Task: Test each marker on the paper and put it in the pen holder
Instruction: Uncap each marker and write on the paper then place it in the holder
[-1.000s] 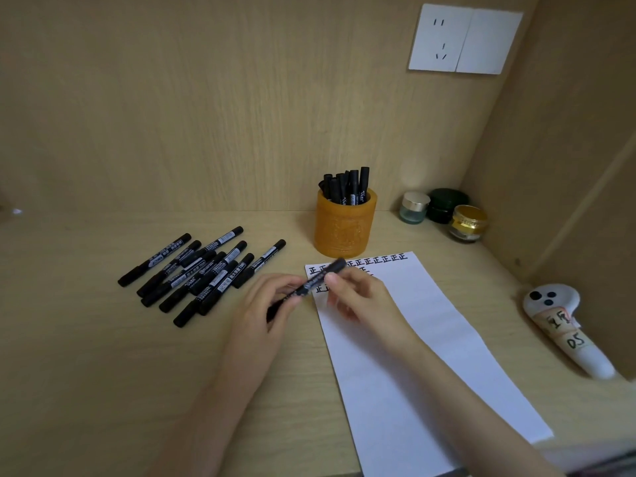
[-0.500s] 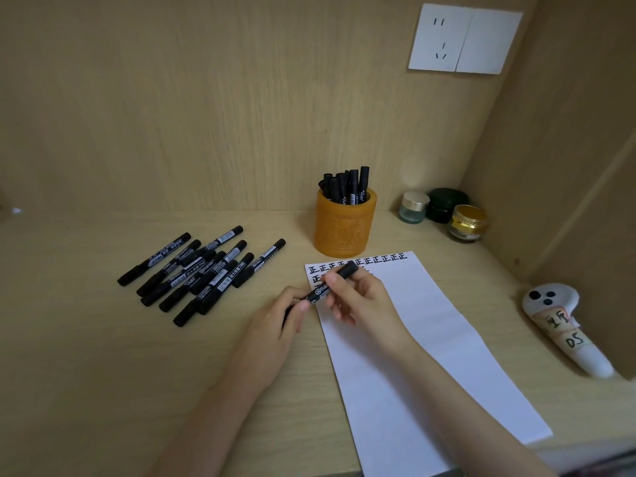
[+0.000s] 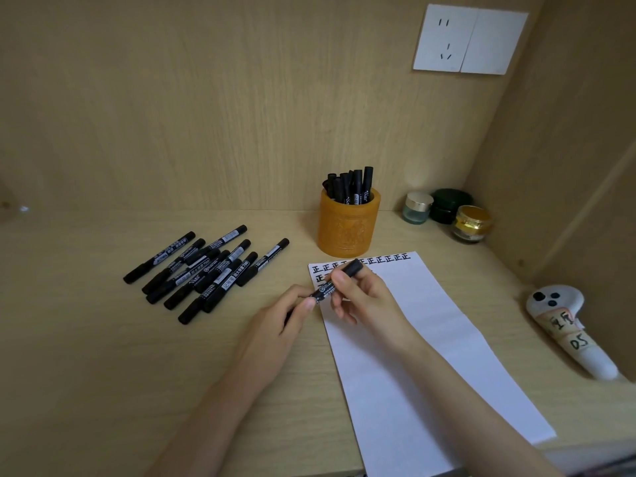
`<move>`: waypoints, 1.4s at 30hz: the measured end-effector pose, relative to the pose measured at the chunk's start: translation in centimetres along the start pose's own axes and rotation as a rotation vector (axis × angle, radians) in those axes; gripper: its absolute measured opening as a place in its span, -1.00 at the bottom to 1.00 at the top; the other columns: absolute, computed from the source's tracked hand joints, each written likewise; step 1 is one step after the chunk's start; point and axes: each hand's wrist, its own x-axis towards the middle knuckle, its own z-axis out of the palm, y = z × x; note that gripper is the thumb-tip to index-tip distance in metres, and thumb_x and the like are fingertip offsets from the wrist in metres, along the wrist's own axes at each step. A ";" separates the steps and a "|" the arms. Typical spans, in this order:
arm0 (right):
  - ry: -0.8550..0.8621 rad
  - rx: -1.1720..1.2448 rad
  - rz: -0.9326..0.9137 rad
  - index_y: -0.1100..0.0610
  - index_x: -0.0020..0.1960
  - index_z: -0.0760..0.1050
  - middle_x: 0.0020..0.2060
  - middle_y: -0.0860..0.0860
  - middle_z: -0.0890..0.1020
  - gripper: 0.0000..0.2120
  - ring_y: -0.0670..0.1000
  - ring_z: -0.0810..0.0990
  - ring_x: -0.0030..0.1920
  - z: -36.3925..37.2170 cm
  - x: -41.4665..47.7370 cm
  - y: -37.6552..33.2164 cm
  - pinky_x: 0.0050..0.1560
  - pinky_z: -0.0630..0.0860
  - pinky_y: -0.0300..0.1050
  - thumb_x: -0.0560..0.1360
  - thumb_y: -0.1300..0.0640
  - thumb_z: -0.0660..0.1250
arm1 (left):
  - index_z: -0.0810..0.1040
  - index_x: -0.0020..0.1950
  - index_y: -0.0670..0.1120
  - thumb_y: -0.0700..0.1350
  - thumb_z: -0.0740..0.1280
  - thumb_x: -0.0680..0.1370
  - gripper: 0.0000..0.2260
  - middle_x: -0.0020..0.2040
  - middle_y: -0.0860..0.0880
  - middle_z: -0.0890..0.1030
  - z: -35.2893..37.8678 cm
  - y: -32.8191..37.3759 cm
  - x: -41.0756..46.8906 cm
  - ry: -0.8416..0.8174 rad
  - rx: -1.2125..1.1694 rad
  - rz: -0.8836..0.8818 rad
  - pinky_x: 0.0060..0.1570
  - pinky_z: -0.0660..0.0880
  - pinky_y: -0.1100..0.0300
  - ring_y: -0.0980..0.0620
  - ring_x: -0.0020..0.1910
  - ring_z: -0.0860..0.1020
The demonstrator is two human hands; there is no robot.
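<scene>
Both hands hold one black marker point(image 3: 327, 289) over the top left corner of the white paper point(image 3: 413, 356). My left hand point(image 3: 285, 321) pinches its lower end, which is hidden in the fingers. My right hand point(image 3: 364, 297) grips its upper half near the far tip. The paper carries a row of black written marks point(image 3: 385, 259) along its top edge and a few below. An orange pen holder point(image 3: 349, 232) with several black markers stands just beyond the paper. A pile of several black markers point(image 3: 203, 270) lies on the desk to the left.
Three small jars point(image 3: 447, 211) stand in the back right corner. A white controller with labels point(image 3: 571, 332) lies at the right wall. A wall socket point(image 3: 469, 41) is above. Wooden walls close the desk at back and right.
Both hands with the marker have shifted a little to the right, onto the paper's corner. My left hand has slid toward the marker's lower end.
</scene>
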 end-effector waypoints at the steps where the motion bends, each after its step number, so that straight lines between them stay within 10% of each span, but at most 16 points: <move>1: -0.002 0.008 -0.002 0.22 0.00 0.39 -0.44 -0.04 0.50 -0.75 -0.08 0.43 -0.45 0.0 0.0 0.1 -0.48 0.30 -0.28 0.50 0.04 0.25 | 0.46 -0.07 0.16 0.04 0.14 0.60 -0.87 -0.46 0.06 0.33 0.0 0.1 0.0 -0.002 -0.015 0.002 -0.41 0.24 0.16 0.14 -0.47 0.28; 12: 0.124 0.026 -0.002 0.23 -0.05 0.44 -0.46 0.03 0.51 -0.85 -0.02 0.42 -0.51 -0.3 0.1 -0.2 -0.52 0.27 -0.25 0.58 0.14 0.23 | 0.42 0.09 0.20 0.25 0.14 0.54 -0.78 -0.47 0.14 0.40 0.2 0.3 -0.2 0.025 -0.079 -0.001 -0.42 0.20 0.24 0.18 -0.49 0.29; 16: 0.326 0.085 0.005 0.16 -0.11 0.39 -0.50 0.06 0.51 -0.84 0.02 0.44 -0.53 -2.7 0.7 -1.1 -0.53 0.23 -0.21 0.58 0.09 0.23 | 0.33 0.17 0.28 0.10 0.06 0.54 -0.77 -0.28 -0.03 0.44 0.3 0.0 -0.3 0.025 -0.126 -0.067 -0.20 0.39 -0.14 -0.17 -0.30 0.41; 22: 0.425 0.188 0.129 0.09 -0.27 0.38 -0.51 -0.04 0.36 -0.77 -0.06 0.33 -0.47 -7.7 1.9 -1.0 -0.48 0.23 -0.24 0.52 0.13 0.35 | 0.29 0.23 0.30 -0.04 0.27 0.56 -0.66 -0.04 0.22 0.58 0.7 0.3 0.1 -0.074 -0.121 -0.088 -0.12 0.35 0.40 0.32 -0.19 0.49; 30: 0.515 -0.074 0.208 0.22 0.07 0.60 -0.33 0.10 0.61 -0.75 -0.05 0.55 -0.39 -10.6 3.0 0.3 -0.42 0.27 -0.20 0.54 0.10 0.25 | 0.55 -0.04 0.20 -0.04 0.45 0.42 -0.81 -0.09 0.23 0.65 0.8 -0.4 0.2 -0.108 -0.076 -0.113 -0.23 0.39 0.18 0.17 -0.38 0.35; 42: 0.656 -0.287 0.123 0.04 -0.34 0.53 -0.51 -0.13 0.53 -0.76 -0.19 0.45 -0.49 -10.0 3.1 1.5 -0.34 0.36 -0.29 0.47 0.04 0.43 | 0.64 0.06 0.08 -0.11 0.44 0.44 -0.79 -0.22 0.23 0.55 0.6 0.5 0.3 -0.158 0.019 -0.024 -0.22 0.32 0.47 0.32 -0.24 0.42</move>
